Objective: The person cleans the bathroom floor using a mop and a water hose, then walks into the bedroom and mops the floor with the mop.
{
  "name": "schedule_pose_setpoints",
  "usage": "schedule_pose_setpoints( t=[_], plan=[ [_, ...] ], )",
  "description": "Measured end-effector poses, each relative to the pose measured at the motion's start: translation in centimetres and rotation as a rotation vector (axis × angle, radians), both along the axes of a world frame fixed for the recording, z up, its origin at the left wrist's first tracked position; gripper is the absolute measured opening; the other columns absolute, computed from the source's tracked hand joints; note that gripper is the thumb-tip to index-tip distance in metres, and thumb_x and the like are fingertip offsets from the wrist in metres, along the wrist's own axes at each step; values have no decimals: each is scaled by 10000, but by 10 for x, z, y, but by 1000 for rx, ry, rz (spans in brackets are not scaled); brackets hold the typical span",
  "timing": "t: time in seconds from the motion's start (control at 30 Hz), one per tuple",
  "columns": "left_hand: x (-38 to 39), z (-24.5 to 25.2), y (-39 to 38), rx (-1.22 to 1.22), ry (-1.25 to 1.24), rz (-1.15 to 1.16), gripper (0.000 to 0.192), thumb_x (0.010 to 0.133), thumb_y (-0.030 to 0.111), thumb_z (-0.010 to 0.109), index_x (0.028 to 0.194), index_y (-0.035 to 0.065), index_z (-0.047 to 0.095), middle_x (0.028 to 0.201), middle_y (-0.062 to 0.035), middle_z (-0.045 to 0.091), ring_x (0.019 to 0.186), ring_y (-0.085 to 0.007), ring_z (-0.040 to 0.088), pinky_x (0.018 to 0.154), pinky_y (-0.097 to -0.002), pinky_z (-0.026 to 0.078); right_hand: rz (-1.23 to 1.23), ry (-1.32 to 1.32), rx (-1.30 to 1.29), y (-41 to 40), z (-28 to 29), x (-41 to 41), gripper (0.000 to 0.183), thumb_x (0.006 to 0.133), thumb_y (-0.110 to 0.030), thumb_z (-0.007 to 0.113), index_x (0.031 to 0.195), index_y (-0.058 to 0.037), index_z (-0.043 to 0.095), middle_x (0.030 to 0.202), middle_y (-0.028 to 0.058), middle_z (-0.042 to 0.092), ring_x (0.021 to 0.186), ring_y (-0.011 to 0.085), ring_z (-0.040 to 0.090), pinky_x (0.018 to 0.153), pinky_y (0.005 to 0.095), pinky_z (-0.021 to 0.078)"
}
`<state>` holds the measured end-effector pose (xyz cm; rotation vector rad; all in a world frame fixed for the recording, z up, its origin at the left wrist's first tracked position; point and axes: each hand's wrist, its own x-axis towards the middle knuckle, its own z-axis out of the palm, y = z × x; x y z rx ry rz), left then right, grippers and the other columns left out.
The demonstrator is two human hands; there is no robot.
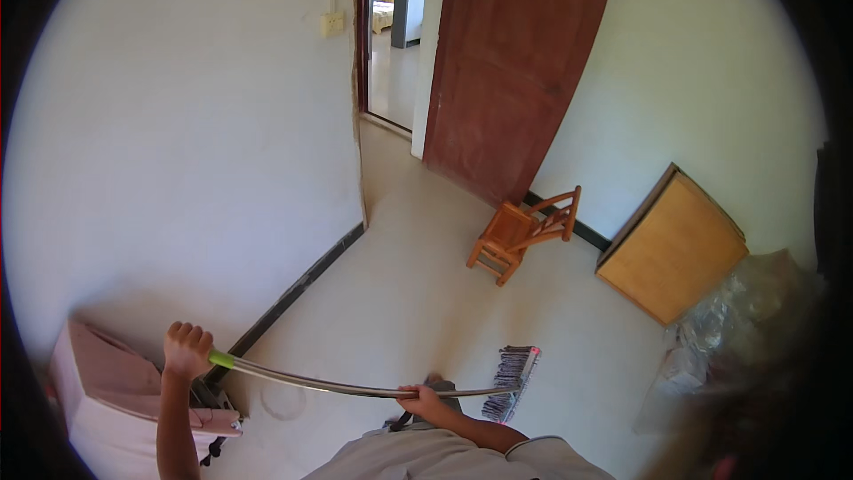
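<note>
A flat mop with a bent-looking steel handle (pixel 313 383) crosses in front of my body. My left hand (pixel 186 350) grips its upper end, at the green sleeve (pixel 220 359). Farther down the shaft, my right hand (pixel 422 402) is wrapped around the bare metal. To the right of that hand, the mop head (pixel 510 383) shows dark strands along one side of a pale, pink-ended plate. It appears to be at the tiled or smooth floor (pixel 373 307); whether it presses down is not clear.
A small wooden chair (pixel 510 233) stands by the open red-brown door (pixel 520 60). A wooden panel or box (pixel 676 247) leans against the right wall beside clear plastic bags (pixel 726 320). Pink-covered furniture (pixel 113 407) sits at left. A doorway (pixel 393 73) opens beyond.
</note>
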<state>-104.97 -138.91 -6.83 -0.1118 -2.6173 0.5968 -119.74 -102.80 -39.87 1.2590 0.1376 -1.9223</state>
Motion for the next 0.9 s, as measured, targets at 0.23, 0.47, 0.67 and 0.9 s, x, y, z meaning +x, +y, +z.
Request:
schedule_pose_setpoints(
  t=[0.23, 0.47, 0.67, 0.9],
  plan=[
    [-41, 2, -13, 14, -29, 280, 166, 454, 91, 499, 501, 88, 340, 499, -59, 354, 485, -240, 394, 471, -352, 311, 182, -211, -112, -75, -29, -127, 75, 736, -28, 345, 670, -33, 380, 615, 100, 450, 584, 228, 444, 733, 442, 381],
    [-28, -13, -21, 23, -10, 609, 198, 432, 72, 498, 499, 82, 312, 505, -81, 344, 509, -272, 387, 503, -361, 316, 463, -66, 102, -156, 9, -190, 54, 715, -23, 331, 704, -59, 370, 638, 94, 418, 601, 220, 442, 722, 445, 408],
    [-61, -62, -27, 128, -228, 927, 182, 543, 207, 567, 528, 101, 419, 513, -69, 450, 487, -257, 453, 458, -358, 351, 629, -11, 194, -213, -19, -280, 19, 726, -50, 386, 710, -40, 386, 725, 110, 459, 685, 257, 474, 785, 460, 366],
    [-147, -87, -29, 303, -264, 1077, 246, 664, 328, 568, 546, 126, 494, 513, -52, 497, 483, -220, 500, 430, -334, 383, 604, 44, 100, -258, -16, -395, 38, 747, -61, 374, 776, -58, 398, 734, 96, 429, 659, 221, 464, 695, 403, 423]
  ],
)
